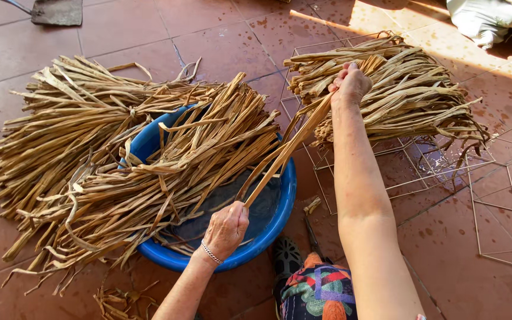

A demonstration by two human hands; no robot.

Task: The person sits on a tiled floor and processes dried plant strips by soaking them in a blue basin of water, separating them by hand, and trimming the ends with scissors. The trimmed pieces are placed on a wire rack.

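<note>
While dried leaf bundles sprawl over the blue basin at the left, the left hand is closed around the lower end of a few long leaf strips. Their long axis climbs diagonally up and rightward to the right hand, fisted on the upper end, arm outstretched. Beyond it, another heap rests on a wire rack.

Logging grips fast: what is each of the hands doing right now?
Left hand: closed on the near end of a dried leaf strip.
Right hand: closed on the far end of that strip.
</note>
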